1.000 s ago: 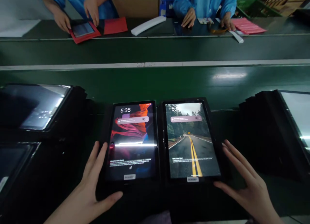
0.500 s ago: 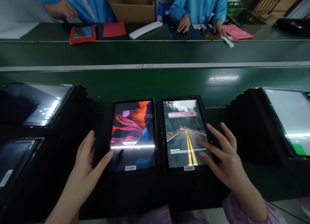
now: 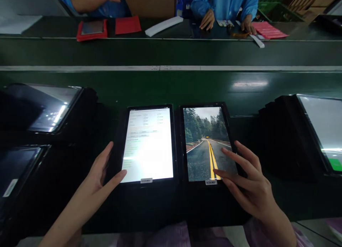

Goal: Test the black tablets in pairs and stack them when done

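Observation:
Two tablets lie side by side in front of me, screens lit. The left tablet (image 3: pixel 149 143) shows a white page of small text, with a label sticker on its lower bezel. On the right tablet (image 3: pixel 200 151) is a picture of a forest road with yellow lines. My left hand (image 3: pixel 100 179) is open, its thumb at the left tablet's lower left edge and its fingers spread beside it. Over the lower right part of the right tablet, my right hand (image 3: pixel 252 183) is open with fingers apart, fingertips at or just above the glass.
Stacked dark devices stand at the left (image 3: pixel 53 111) and the right (image 3: pixel 320 129). Across the green bench, two people in blue work near a red-framed tablet (image 3: pixel 92 27), a red sheet (image 3: pixel 128 25), a white strip (image 3: pixel 164 26) and a cardboard box (image 3: pixel 149 5).
The left tablet's screen went from a colourful wallpaper to a white text page. The right tablet's clock and notification are gone. My right hand's fingers moved lower and left on its screen.

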`<state>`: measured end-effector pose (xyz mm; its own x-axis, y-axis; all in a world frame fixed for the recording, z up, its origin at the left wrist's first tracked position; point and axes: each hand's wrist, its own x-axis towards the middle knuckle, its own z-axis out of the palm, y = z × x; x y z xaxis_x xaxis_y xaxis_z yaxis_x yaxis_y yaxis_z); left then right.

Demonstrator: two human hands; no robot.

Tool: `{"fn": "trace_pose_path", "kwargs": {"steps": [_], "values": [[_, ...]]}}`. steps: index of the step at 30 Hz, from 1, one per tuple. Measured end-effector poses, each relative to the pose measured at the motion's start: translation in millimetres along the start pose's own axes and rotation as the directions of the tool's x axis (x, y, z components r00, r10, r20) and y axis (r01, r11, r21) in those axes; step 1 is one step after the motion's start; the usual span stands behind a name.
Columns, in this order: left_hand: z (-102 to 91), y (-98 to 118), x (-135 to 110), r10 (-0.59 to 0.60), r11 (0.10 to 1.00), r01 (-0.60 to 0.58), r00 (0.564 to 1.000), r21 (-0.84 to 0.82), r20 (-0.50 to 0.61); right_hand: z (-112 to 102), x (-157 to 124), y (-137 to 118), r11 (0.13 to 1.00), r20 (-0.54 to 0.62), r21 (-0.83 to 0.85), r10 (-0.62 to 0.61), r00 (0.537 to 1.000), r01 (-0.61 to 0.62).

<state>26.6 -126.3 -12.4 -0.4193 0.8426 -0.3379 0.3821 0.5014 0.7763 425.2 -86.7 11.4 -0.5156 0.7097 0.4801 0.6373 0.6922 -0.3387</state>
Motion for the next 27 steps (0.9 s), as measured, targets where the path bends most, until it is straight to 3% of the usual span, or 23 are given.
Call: {"fn": "trace_pose_path", "kwargs": {"steps": [5, 9, 13, 18, 21, 27], "values": [[-9.3, -18, -1, 0.047, 0.992, -0.057, 0.995, 0.112, 0.091, -5, 3, -6, 0.999, 0.045, 0.014, -0.037, 0.998, 0.037], [-5.8, -19, -6, 0.134, 0.955, -0.165, 0.981, 0.247, 0.137, -3, 1, -9, 0.998, 0.108, 0.042, -0.055, 0.993, 0.050], [8.4, -8, -5, 0.181, 0.911, -0.195, 0.981, 0.362, 0.072, 7, -3, -4, 0.999, 0.078, -0.016, 0.045, 0.996, -0.044], [17.9, 6, 2, 0.100, 0.988, -0.087, 0.990, 0.124, -0.103, 14, -3, -1, 0.988, -0.006, -0.092, 0.123, 0.992, -0.123], [13.7, 7, -1, 0.108, 0.994, -0.108, 0.993, 0.004, -0.056, 12, -2, -5, 0.992, -0.011, -0.064, 0.111, 0.994, -0.111], [4.8, 5, -16, 0.100, 0.992, -0.100, 0.995, 0.077, 0.007, 11, -2, -13, 0.996, -0.005, -0.033, 0.089, 0.996, -0.089]]}}
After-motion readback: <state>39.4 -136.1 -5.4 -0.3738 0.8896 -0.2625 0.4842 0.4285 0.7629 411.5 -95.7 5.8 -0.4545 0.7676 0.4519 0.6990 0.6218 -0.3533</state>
